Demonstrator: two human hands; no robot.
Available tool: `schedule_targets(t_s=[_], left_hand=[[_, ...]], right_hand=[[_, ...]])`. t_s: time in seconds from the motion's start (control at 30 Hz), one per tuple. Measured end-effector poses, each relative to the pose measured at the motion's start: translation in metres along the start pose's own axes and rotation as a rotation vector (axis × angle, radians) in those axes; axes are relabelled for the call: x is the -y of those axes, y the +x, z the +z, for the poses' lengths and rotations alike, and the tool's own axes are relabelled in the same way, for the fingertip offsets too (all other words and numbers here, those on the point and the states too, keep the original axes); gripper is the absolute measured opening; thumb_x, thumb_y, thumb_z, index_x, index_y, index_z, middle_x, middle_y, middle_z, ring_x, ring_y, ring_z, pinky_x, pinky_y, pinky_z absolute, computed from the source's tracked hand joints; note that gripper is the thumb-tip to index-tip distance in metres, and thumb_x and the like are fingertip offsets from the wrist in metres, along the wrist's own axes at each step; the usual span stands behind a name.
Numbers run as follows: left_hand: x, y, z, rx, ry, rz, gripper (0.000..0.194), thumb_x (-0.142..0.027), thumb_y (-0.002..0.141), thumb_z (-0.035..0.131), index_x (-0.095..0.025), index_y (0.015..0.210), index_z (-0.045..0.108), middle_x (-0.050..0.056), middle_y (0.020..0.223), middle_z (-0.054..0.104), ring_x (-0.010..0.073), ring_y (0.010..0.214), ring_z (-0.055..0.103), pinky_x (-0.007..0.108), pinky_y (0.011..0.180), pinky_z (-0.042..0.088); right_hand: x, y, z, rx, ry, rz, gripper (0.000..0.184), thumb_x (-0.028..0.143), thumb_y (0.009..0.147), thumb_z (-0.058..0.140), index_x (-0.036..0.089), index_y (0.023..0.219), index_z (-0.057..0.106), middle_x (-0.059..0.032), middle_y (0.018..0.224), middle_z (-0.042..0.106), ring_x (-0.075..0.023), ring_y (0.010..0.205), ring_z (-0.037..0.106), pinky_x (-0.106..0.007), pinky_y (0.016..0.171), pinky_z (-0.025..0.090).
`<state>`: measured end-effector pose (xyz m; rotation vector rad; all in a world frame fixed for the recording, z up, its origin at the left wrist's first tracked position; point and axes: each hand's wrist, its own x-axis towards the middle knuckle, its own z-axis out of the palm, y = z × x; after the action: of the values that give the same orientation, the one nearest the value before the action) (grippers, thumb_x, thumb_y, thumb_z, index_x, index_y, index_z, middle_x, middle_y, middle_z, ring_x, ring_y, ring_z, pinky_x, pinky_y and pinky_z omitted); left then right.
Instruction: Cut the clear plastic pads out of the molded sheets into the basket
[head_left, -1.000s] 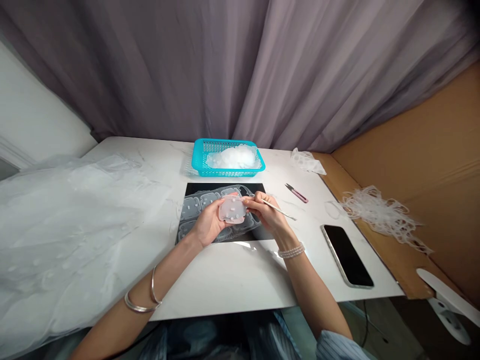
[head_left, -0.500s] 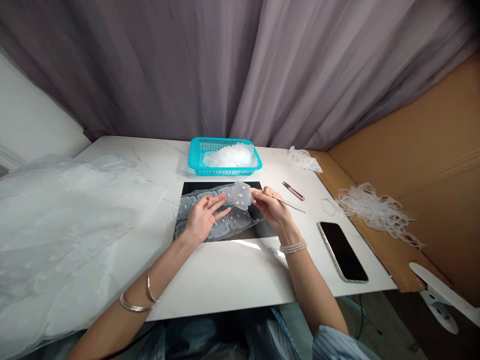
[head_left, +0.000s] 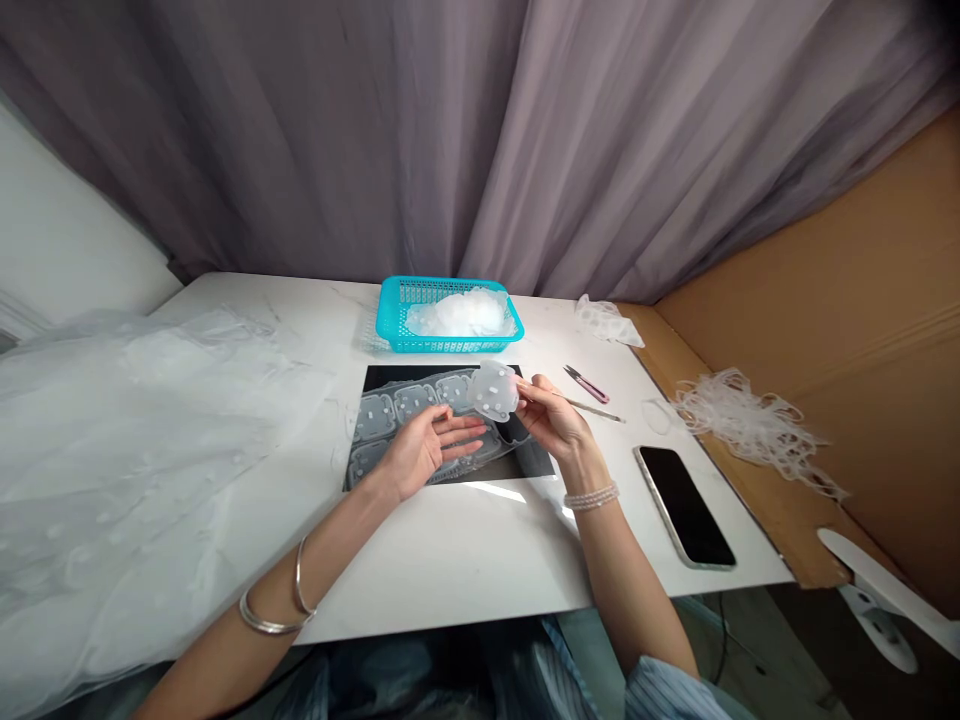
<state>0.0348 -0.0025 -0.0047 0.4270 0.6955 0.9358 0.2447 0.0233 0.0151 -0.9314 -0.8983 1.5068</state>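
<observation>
Head view: right hand (head_left: 551, 420) pinching translucent dotted silicone piece (head_left: 493, 391) and slender pick (head_left: 592, 407); left hand (head_left: 424, 450) open, fingers extended, above black printed sheet (head_left: 390, 374).

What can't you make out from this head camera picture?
In the head view:
The near end of the slim tool is hidden by the fingers of the right hand.
The edge of the translucent dotted piece is hidden where that hand grips it.
Part of the dark sheet is hidden by the left hand.
The white bundle in the teal basket is too small to resolve into separate pieces.
The sheer white fabric is cut off by the left edge.
</observation>
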Motion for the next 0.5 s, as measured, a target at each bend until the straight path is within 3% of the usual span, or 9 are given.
schedule_targets(t_s=[0.13, 0.3, 0.5], left_hand=[[-0.003, -0.004, 0.004, 0.040, 0.007, -0.047, 0.025, -0.031, 0.095, 0.051, -0.011, 0.099, 0.065, 0.023, 0.114, 0.071, 0.0341, 0.112, 0.068, 0.049, 0.097, 0.053], [-0.011, -0.003, 0.002, 0.079, -0.076, -0.050, 0.053, -0.050, 0.098, 0.040, -0.009, 0.125, 0.060, 0.022, 0.116, 0.070, 0.0355, 0.107, 0.069, 0.058, 0.098, 0.050], [-0.012, 0.001, -0.003, 0.057, -0.129, -0.058, 0.058, -0.052, 0.098, 0.038, -0.010, 0.134, 0.055, 0.024, 0.125, 0.065, 0.0392, 0.113, 0.065, 0.063, 0.099, 0.046]], right_hand=[[0.000, -0.008, 0.007, 0.017, -0.050, -0.090, 0.054, 0.029, 0.070, 0.079, 0.022, 0.058, 0.027, -0.0002, 0.086, 0.070, -0.0163, 0.079, 0.061, -0.030, 0.067, 0.046], [0.006, -0.027, 0.027, 0.198, -0.415, -0.088, 0.044, 0.035, 0.081, 0.073, 0.023, 0.061, 0.036, -0.0070, 0.097, 0.076, -0.0219, 0.087, 0.067, -0.035, 0.074, 0.048], [0.001, -0.017, 0.015, -0.044, -0.330, -0.149, 0.047, 0.038, 0.078, 0.075, 0.023, 0.062, 0.034, -0.0079, 0.094, 0.076, -0.0212, 0.082, 0.068, -0.032, 0.066, 0.046]])
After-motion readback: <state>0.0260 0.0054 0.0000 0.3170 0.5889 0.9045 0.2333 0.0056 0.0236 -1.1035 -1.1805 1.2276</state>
